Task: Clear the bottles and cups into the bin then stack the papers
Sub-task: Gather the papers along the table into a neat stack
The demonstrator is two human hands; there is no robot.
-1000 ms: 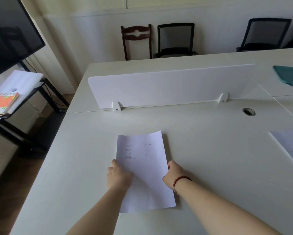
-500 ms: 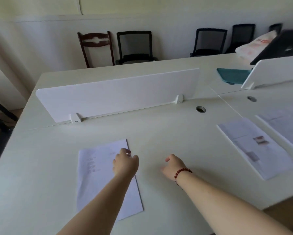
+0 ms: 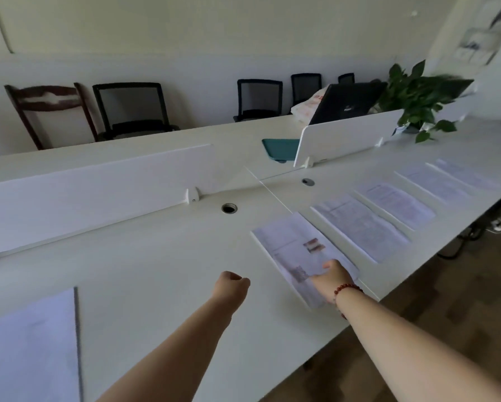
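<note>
A white sheet (image 3: pixel 28 343) lies flat at the table's near left. Further right, a printed paper with small pictures (image 3: pixel 293 242) lies near the table's front edge. My right hand (image 3: pixel 332 278), a red bead bracelet on its wrist, rests on that paper's near end; the thumb is on top and the fingers are hidden. My left hand (image 3: pixel 233 282) hovers as a loose fist over bare table between the two sheets, holding nothing. Several more printed papers (image 3: pixel 359 227) lie in a row to the right. No bottles, cups or bin are in sight.
Two low white dividers (image 3: pixel 92 195) (image 3: pixel 345 140) run along the table's middle, with cable holes (image 3: pixel 229 208) in front. Behind them are a teal item (image 3: pixel 278 147), a black laptop (image 3: pixel 345 103) and a potted plant (image 3: pixel 417 97). Chairs (image 3: pixel 130 108) line the wall. The table edge (image 3: pixel 388 294) drops to wood floor.
The view has swung to the right. My left hand came off the white sheet, now at far left. My right hand reached right onto the printed paper.
</note>
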